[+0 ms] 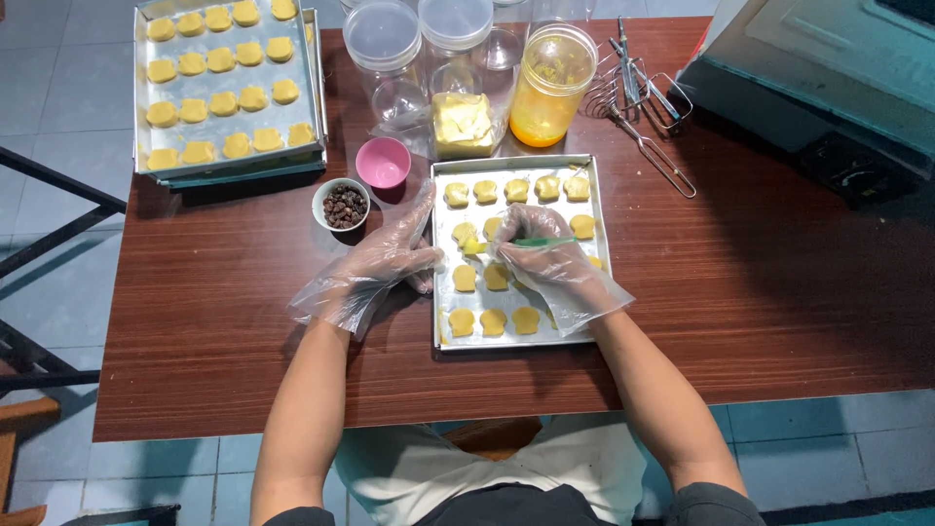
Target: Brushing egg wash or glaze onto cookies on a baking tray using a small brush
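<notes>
A metal baking tray lies in front of me on the wooden table, holding several pale yellow dough pieces. My right hand, in a loose clear plastic glove, is closed around a thin green-handled brush whose tip rests on a dough piece in the tray's second row. My left hand, also gloved, rests with fingers spread at the tray's left edge, touching the rim and holding nothing.
A second tray of dough pieces sits at the far left. Nearby are a small white bowl of dark bits, a pink cup, clear lidded jars, a jar with yellow liquid, a bag of butter, wire beaters and a grey appliance.
</notes>
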